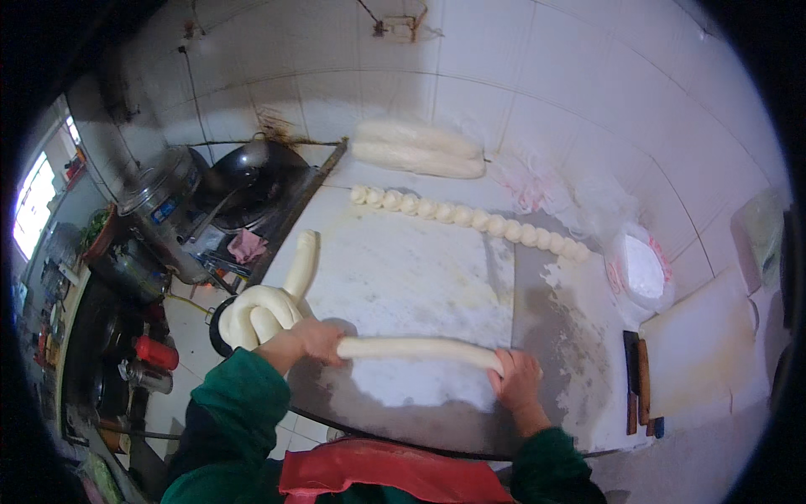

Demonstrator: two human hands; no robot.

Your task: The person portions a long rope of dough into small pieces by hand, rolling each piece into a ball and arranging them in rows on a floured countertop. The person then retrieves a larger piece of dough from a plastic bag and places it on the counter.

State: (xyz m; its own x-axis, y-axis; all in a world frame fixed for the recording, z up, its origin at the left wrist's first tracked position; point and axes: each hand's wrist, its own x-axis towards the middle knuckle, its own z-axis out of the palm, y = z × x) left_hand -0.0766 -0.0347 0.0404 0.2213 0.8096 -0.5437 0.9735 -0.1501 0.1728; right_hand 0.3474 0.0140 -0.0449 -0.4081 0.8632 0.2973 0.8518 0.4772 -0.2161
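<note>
A long rope of dough (415,348) stretches left to right across the near part of the floured worktop (403,277). My left hand (320,340) is closed around its left end, and my right hand (517,376) grips it near the right end. Just left of my left hand, a thick coil of dough (261,312) rests on a dark round pan (219,327), and one stub of dough (305,261) sticks out onto the worktop. Farther back, a slanting row of small round dough pieces (463,217) lies touching side by side.
Against the tiled wall lies a large wrapped dough slab (419,149). A bag of white powder (642,268), a knife (631,381), a rolling pin (643,381) and a pale board (702,343) are at right. On the left stand a wok (258,183) and a steel pot (160,189).
</note>
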